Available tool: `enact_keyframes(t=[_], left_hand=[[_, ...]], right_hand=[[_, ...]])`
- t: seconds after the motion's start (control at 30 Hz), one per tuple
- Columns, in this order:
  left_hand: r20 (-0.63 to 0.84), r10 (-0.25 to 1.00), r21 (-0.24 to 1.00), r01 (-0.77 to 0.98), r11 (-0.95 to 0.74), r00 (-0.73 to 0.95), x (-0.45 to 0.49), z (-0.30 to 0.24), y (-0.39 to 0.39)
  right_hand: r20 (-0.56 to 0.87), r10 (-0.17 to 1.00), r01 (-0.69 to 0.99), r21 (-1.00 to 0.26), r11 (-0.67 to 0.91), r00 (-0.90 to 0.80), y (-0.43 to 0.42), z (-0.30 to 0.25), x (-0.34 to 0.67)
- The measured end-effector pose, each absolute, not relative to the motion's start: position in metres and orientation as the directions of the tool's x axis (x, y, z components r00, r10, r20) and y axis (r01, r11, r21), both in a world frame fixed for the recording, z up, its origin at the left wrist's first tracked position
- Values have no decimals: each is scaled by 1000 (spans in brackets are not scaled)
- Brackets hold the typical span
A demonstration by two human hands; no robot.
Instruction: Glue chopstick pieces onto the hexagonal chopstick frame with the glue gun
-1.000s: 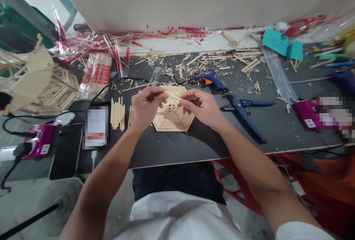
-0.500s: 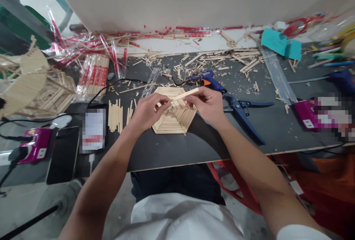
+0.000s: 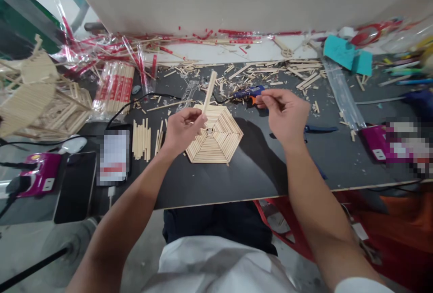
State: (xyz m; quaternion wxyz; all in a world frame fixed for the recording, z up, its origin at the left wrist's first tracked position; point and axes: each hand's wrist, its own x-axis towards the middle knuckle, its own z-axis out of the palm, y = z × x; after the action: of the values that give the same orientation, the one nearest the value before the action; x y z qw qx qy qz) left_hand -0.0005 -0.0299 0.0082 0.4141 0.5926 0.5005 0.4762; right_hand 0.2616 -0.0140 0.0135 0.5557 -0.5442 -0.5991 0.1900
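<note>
My left hand [image 3: 185,131] is closed, pinching a slim bundle of pale wooden sticks [image 3: 209,89] that points up and away from me. Beneath the fingers lies a flat hexagonal panel [image 3: 216,151] built from rings of sticks, with a small hole at its centre. My right hand [image 3: 287,114] has its fingers curled together at the handle end of a blue hot glue gun [image 3: 248,91]; whether they grip it is hidden. Partly covered by the right hand and forearm are blue-handled cutters [image 3: 321,129]. Cut sticks [image 3: 141,139] sit in a row left of the panel.
A stick model [image 3: 37,99] and packaged sticks [image 3: 115,86] stand at the left. Two phones [image 3: 76,187] and a purple power strip [image 3: 43,175] lie near the front left edge. Stick scraps [image 3: 304,67] litter the back; another purple power strip [image 3: 374,141] is at the right.
My right hand has let go of the sticks and moved right to the glue gun's handle end. The sticks in my left hand have swung from slanting right to pointing away.
</note>
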Motion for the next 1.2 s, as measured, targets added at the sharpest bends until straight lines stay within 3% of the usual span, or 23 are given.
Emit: enact_keyframes(t=[0.17,0.3,0.4,0.5,0.6,0.7,0.77,1.0,1.2], left_hand=[[48,999,988,-149,-48,0,-3,10,-21],[36,998,981,-190,-26,51,-4,10,-20],[80,990,992,-106,-68,115,-3,9,-23],[111,971,990,67,-128,211,1,6,-30],[181,931,922,274,-272,316,7,4,-37],[236,886,795,446,-412,398,11,6,-42],[261,883,775,462,-432,390,12,8,-43],[322,913,888,253,-383,251,7,12,-38],[189,951,979,29,-202,244,5,11,-35]], right_hand=[[416,898,523,-803,287,146,-6,8,283],[357,923,605,-770,203,145,-11,13,275],[376,925,616,-743,262,61,-19,16,256],[344,933,363,-861,357,-102,-29,11,232],[251,940,174,-940,294,-231,-37,5,210],[307,913,311,-869,384,-270,-39,3,201],[368,886,394,-797,457,-282,-37,4,201],[370,802,447,-683,577,-469,-36,7,201],[275,820,437,-737,515,-503,-40,11,199]])
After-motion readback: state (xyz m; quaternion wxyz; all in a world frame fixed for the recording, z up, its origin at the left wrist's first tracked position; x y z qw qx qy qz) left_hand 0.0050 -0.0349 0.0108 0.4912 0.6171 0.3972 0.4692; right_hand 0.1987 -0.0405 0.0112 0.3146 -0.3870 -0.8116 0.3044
